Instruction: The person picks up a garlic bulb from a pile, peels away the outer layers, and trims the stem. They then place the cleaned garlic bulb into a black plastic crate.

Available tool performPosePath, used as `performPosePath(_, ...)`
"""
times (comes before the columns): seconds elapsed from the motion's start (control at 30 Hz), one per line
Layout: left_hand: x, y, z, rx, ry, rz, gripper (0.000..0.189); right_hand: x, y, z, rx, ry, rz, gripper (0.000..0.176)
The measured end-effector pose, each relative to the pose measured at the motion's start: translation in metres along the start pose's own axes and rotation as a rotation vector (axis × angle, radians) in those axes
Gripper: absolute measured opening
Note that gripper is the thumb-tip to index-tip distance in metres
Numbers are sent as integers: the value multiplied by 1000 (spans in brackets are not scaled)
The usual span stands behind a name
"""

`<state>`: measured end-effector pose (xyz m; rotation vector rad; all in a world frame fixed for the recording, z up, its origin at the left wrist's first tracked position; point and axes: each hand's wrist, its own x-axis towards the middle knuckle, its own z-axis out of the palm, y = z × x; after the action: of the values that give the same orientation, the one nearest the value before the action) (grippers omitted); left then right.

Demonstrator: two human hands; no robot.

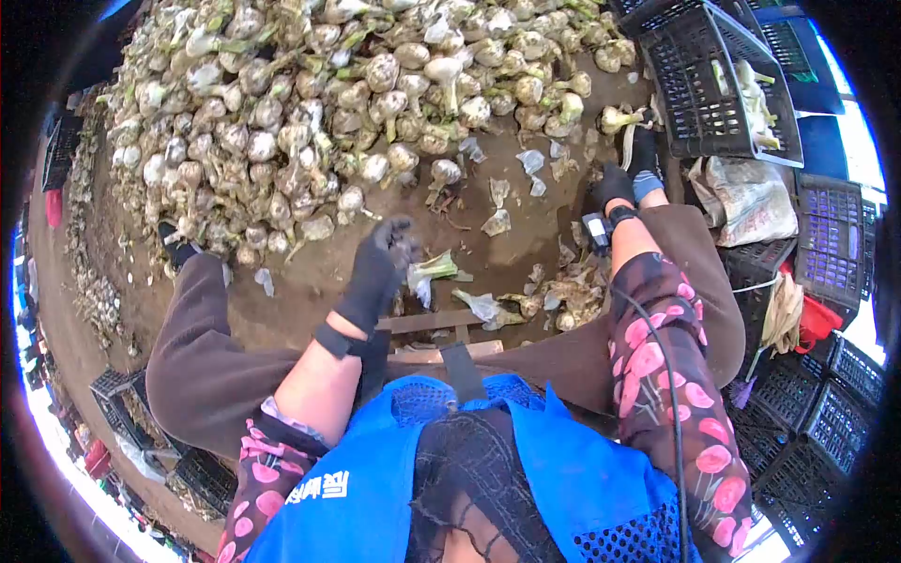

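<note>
My left hand [383,263], in a black glove, hovers over the ground between my legs, its fingers loosely bent and apart, with nothing visible in them. Just right of it lies a cut garlic stalk [434,268]. My right hand [612,188], also gloved in black, reaches out beside my right shoe; its fingers blend into the dark background, so their grip is hidden. Just beyond it is a garlic bulb [615,119] with a pale stalk. The big pile of garlic bulbs [282,131] spreads ahead of both hands, soil-stained and with short stems.
A black plastic crate [690,84] with white stalks stands at upper right. Near it are a whitish sack [751,202], a purple-filled crate [831,239] and a red container [818,324]. Papery skins and trimmings [577,296] litter the ground. More crates [798,422] stand at lower right.
</note>
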<state>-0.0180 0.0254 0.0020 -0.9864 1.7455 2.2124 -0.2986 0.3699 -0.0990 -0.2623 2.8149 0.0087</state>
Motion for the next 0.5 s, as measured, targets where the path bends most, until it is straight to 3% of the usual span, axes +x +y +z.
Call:
performPosePath(0.1,-1,13,-4,75,-25,-8,33,4,-11,-9,145,-133,-87,54)
performPosePath(0.13,1,8,-4,-12,-74,0,33,9,-15,-2,551,-238,-199,56)
performPosePath(0.17,2,4,-1,-23,-80,29,33,-4,-38,-17,858,-358,-353,51)
performPosePath(0.2,2,1,3,-97,-152,21,33,-13,-57,-35,751,-251,-713,47)
performPosePath(0.23,1,1,6,-166,-220,14,32,-31,-91,-61,1133,-662,-485,52)
performPosePath(0.27,-1,1,8,-219,-270,34,34,-50,-114,-91,759,-176,-1170,50)
performPosePath(0.3,-10,17,13,-194,-257,-9,35,-72,-133,-112,918,-379,-1147,50)
performPosePath(0.37,-18,32,16,-326,-366,-46,37,-123,-163,-128,1232,-755,-596,49)
performPosePath(0.47,-35,56,20,-246,-398,115,37,-172,-193,-142,1401,-814,-595,56)
performPosePath(0.5,-39,61,19,-247,-394,135,39,-182,-198,-144,1410,-675,-583,62)
